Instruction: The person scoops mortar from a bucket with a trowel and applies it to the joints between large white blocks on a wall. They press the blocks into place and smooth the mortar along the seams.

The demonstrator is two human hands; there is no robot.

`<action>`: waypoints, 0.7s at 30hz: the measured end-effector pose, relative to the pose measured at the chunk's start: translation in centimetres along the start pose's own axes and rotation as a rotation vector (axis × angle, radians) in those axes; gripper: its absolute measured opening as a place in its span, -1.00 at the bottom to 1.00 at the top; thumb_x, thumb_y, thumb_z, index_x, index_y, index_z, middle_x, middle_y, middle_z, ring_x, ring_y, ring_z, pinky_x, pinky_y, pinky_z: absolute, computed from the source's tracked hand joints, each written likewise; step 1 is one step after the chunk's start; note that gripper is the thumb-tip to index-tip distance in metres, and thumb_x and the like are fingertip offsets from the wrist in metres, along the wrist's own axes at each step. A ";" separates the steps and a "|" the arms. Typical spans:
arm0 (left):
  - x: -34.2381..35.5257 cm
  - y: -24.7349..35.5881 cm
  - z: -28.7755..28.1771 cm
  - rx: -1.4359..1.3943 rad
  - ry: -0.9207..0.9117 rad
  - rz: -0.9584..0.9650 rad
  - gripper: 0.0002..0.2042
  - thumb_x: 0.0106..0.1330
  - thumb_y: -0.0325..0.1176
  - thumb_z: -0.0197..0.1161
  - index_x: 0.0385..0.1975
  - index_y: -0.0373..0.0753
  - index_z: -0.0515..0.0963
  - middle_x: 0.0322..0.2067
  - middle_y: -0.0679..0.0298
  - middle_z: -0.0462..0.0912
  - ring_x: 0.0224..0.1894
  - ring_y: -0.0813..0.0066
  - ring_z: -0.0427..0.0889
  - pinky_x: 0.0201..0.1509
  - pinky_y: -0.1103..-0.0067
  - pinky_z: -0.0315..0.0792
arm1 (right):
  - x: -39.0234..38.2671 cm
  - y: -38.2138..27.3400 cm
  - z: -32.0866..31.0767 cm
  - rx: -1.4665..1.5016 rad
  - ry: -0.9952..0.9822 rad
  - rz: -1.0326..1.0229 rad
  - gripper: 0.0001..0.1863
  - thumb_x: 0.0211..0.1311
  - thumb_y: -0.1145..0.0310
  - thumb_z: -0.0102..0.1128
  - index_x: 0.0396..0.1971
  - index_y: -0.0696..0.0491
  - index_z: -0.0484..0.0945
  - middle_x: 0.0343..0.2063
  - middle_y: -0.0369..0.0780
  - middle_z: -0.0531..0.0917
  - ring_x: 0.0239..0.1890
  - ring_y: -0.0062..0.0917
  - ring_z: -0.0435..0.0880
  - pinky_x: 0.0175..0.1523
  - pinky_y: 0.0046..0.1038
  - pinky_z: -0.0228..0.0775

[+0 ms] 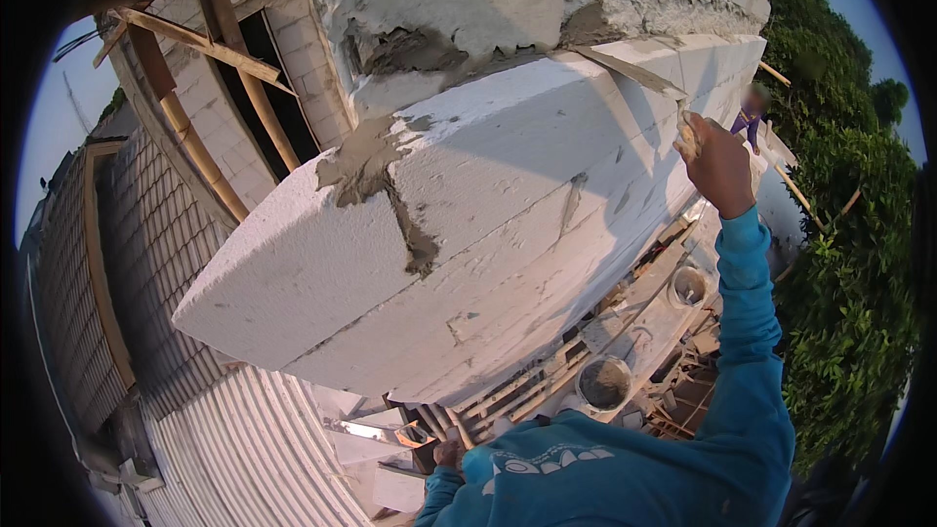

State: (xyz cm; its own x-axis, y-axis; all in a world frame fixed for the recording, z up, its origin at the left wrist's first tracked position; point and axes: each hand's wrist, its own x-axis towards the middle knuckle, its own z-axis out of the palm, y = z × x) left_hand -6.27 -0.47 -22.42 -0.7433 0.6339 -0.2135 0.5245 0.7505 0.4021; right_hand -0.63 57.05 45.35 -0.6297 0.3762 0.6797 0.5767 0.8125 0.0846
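My right hand (720, 164), raised at the right, is closed round the handle of a trowel (634, 71). Its pointed blade reaches left over the top edge of a white block wall (322, 283). Grey mortar (363, 164) is smeared on the near top corner of the wall and runs down a vertical joint. Rough mortar (429, 10) also covers the upright face behind the top edge. Low down beside my body is my left hand (449, 454), small and dark next to some wooden poles; its fingers are too unclear to read.
Below the wall, a bucket of grey mix (605, 383) and a second bucket (688, 287) stand on planks (639, 332). A corrugated roof (254, 439) lies lower left, with a tiled roof (161, 254) above it. Another person (750, 119) is beyond the wall, near trees (849, 263).
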 end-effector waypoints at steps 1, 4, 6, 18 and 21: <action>-0.2 0.0 0.2 -0.054 -0.021 -0.046 -0.65 0.26 -0.09 0.05 -0.44 -0.19 0.71 -0.43 0.14 0.73 -0.37 0.22 0.71 -0.27 0.36 0.53 | 0.0 -0.2 -0.1 -0.004 -0.017 -0.018 -0.55 0.17 0.24 0.30 0.05 0.03 0.50 -0.29 -0.08 0.64 -0.25 -0.10 0.66 -0.20 -0.14 0.51; -0.5 0.0 0.7 -0.188 -0.063 -0.127 -0.69 0.25 -0.12 0.07 -0.45 -0.14 0.70 -0.44 0.16 0.73 -0.39 0.21 0.71 -0.29 0.31 0.54 | 0.5 -1.0 -1.3 -0.018 -0.039 -0.040 -0.58 0.17 0.25 0.30 0.01 0.04 0.50 -0.32 -0.06 0.63 -0.26 -0.09 0.66 -0.20 -0.13 0.50; -0.4 -0.1 0.9 -0.239 -0.059 -0.111 -0.71 0.25 -0.13 0.07 -0.45 -0.13 0.70 -0.43 0.18 0.73 -0.38 0.21 0.71 -0.29 0.28 0.55 | 0.7 -1.1 -2.3 -0.028 -0.081 -0.055 -0.60 0.17 0.25 0.30 -0.01 0.05 0.50 -0.35 -0.06 0.63 -0.26 -0.09 0.66 -0.20 -0.13 0.50; 1.9 -0.8 2.5 -0.402 -0.082 -0.361 -0.73 0.31 -0.14 0.15 -0.25 -0.14 0.71 -0.28 0.24 0.75 -0.25 0.37 0.72 -0.16 0.39 0.58 | 0.5 -3.8 -5.5 0.035 -0.063 -0.239 -0.59 0.13 0.32 0.34 -0.01 0.09 0.51 -0.37 -0.08 0.63 -0.27 -0.14 0.67 -0.22 -0.18 0.50; 1.9 -0.6 2.0 -0.244 -0.148 -0.247 -0.75 0.29 -0.18 0.20 -0.19 -0.13 0.70 -0.24 0.23 0.75 -0.23 0.37 0.73 -0.15 0.40 0.59 | 0.0 -5.4 -6.1 0.037 -0.103 -0.244 -0.58 0.13 0.33 0.34 -0.01 0.10 0.51 -0.36 -0.08 0.63 -0.30 -0.14 0.66 -0.23 -0.18 0.50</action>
State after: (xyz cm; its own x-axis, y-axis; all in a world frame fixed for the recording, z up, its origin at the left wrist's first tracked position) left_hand -7.18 0.64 -24.86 -0.7579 0.4728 -0.4494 0.2096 0.8290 0.5186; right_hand -0.55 49.97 49.31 -0.7987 0.2092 0.5642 0.3832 0.8998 0.2087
